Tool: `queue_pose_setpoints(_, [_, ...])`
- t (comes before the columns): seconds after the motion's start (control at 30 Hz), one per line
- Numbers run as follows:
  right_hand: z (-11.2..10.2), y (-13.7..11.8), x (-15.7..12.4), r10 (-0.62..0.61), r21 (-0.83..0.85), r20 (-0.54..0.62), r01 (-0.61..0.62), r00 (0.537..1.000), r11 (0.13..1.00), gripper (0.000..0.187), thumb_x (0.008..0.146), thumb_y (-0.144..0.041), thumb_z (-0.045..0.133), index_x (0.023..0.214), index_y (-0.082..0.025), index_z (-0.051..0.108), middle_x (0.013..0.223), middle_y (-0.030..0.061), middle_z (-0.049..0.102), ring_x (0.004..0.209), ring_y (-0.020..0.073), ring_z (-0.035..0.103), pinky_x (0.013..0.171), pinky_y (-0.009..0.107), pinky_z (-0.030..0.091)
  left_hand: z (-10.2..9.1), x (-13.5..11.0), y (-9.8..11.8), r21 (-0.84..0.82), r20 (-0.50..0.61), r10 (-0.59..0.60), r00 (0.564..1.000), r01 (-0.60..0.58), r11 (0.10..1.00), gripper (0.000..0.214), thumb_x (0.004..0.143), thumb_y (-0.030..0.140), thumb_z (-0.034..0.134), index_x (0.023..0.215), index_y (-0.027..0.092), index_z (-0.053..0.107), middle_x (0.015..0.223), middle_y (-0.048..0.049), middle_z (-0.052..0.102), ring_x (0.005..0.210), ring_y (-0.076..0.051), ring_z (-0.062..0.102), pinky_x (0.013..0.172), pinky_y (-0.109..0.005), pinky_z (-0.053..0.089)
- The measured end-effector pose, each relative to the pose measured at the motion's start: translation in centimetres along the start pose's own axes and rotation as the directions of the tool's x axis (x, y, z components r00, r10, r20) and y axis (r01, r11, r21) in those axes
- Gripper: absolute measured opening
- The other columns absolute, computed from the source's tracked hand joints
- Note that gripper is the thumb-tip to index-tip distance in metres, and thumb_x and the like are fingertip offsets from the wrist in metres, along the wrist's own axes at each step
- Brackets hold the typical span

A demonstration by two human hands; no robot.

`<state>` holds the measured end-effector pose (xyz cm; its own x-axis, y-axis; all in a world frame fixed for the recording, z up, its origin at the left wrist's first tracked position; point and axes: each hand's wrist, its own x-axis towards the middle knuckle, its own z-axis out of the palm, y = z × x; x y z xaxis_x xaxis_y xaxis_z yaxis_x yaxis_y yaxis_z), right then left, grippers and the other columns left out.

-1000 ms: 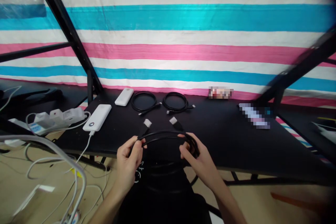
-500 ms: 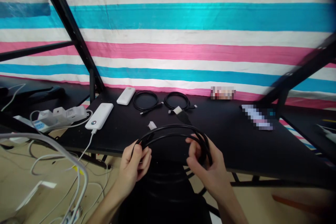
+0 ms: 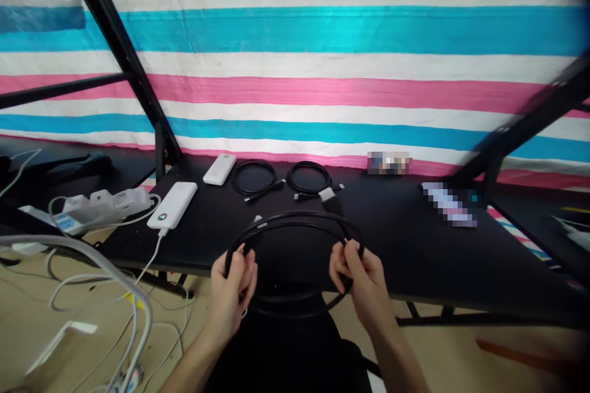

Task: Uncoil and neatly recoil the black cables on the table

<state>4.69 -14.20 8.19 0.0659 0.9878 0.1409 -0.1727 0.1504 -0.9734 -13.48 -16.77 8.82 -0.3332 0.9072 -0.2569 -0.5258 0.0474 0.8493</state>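
Both hands hold a coiled black cable (image 3: pixel 295 219) upright over the near edge of the black table (image 3: pixel 405 252). My left hand (image 3: pixel 234 287) pinches the coil's left side. My right hand (image 3: pixel 357 276) is closed round the right side. One white plug end (image 3: pixel 326 194) sticks up behind the coil at the upper right. A second plug end (image 3: pixel 258 220) shows at the coil's upper left.
Two more coiled black cables (image 3: pixel 253 177) (image 3: pixel 308 179) lie at the table's back. Two white power banks (image 3: pixel 172 205) (image 3: pixel 219 169) sit at the left, one plugged in. A power strip (image 3: pixel 99 206) with white wires lies further left. A striped tarp (image 3: pixel 322 61) hangs behind.
The coil has been turned from lying nearly flat to standing more upright and widened into a rounder loop. My hands have shifted apart along its sides, and the plug ends have moved back.
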Motion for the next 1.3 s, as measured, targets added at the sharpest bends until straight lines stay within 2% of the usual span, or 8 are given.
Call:
queue_pose_setpoints(0.2, [-3.0,0.2,0.5,0.097,-0.341,0.180,-0.030,0.979,0.940,0.035,0.091,-0.048,0.053,0.101,-0.017,0.064,0.062,-0.0024,0.054,0.058,0.0141,0.060,0.058,0.028,0.049,-1.7,0.3,2.1,0.134,0.261,-0.078,0.962,0.044,0.990,0.046,0.059,0.059,0.078,0.080,0.020,0.066,0.043,0.0126,0.029,0.034,0.001,0.017,0.033,-0.010,0.020])
queue_pose_setpoints(0.3, [-2.7,-1.4,-0.4,-0.165,-0.561,0.118,0.203,0.979,0.803,0.068,0.082,-0.041,0.067,0.141,-0.022,0.039,0.109,0.0092,0.063,0.097,0.0228,0.063,0.083,0.040,0.053,-1.5,-0.5,3.2,0.353,0.426,-0.001,0.905,-0.165,0.921,0.034,0.075,0.052,0.069,0.074,0.019,0.066,0.047,0.0087,0.037,0.037,0.000,0.024,0.038,-0.012,0.024])
queue_pose_setpoints(0.4, [-1.0,-4.0,-1.9,-0.530,-0.720,0.161,0.467,0.833,0.514,0.096,0.074,-0.032,0.076,0.151,-0.023,0.019,0.139,0.0158,0.045,0.125,0.0309,0.047,0.100,0.050,0.044,-0.6,-1.9,4.1,0.529,0.515,0.084,0.853,-0.394,0.751,0.025,0.080,0.042,0.066,0.069,0.019,0.067,0.054,0.0028,0.053,0.046,-0.005,0.043,0.044,-0.013,0.034])
queue_pose_setpoints(0.53, [2.0,-5.9,-3.3,-0.610,-0.618,0.572,0.777,0.548,0.119,0.047,0.090,-0.019,0.056,0.136,-0.027,0.050,0.128,0.0068,0.059,0.121,0.0224,0.051,0.111,0.043,0.028,0.8,-3.6,4.3,0.547,0.701,0.121,0.703,-0.638,0.541,0.022,0.083,0.031,0.060,0.067,0.020,0.069,0.053,0.0009,0.060,0.047,-0.010,0.050,0.048,-0.018,0.040])
queue_pose_setpoints(0.73, [3.1,-4.7,-2.2,-0.564,-0.622,0.650,0.783,0.509,-0.011,0.035,0.097,-0.016,0.037,0.102,-0.018,0.071,0.069,-0.0007,0.070,0.060,0.0127,0.059,0.080,0.029,0.043,1.0,-4.0,4.4,0.633,0.715,-0.111,0.691,-0.572,0.522,0.014,0.082,0.033,0.062,0.084,0.021,0.070,0.063,0.0005,0.065,0.051,-0.010,0.050,0.048,-0.018,0.041])
queue_pose_setpoints(0.87, [1.8,-5.3,-1.0,-0.596,-0.690,0.550,0.720,0.585,0.070,0.030,0.095,-0.025,0.044,0.086,-0.021,0.073,0.068,-0.0014,0.073,0.054,0.0116,0.062,0.058,0.026,0.041,0.2,-3.5,4.8,0.627,0.587,-0.182,0.789,-0.301,0.719,0.039,0.076,0.032,0.071,0.113,0.031,0.060,0.084,-0.0012,0.071,0.067,-0.013,0.062,0.056,-0.017,0.047])
queue_pose_setpoints(1.1, [-1.9,-5.4,1.1,-0.452,-0.736,0.077,0.356,0.889,0.575,0.018,0.080,-0.016,0.055,0.084,-0.023,0.072,0.069,-0.0019,0.072,0.057,0.0129,0.065,0.053,0.021,0.045,-1.2,-0.5,3.5,0.387,0.442,-0.038,0.896,-0.152,0.910,0.023,0.078,0.040,0.069,0.092,0.025,0.060,0.047,0.0116,0.038,0.036,-0.002,0.026,0.036,-0.012,0.020])
queue_pose_setpoints(1.3, [0.1,-6.0,0.3,-0.133,-0.703,0.323,0.331,0.937,0.629,0.018,0.079,-0.027,0.060,0.067,-0.019,0.071,0.051,-0.0023,0.058,0.045,0.0103,0.050,0.046,0.022,0.036,1.0,-0.2,3.2,0.452,0.497,0.059,0.866,-0.316,0.834,0.016,0.077,0.031,0.069,0.068,0.018,0.075,0.049,0.0024,0.057,0.046,-0.006,0.049,0.045,-0.014,0.038])
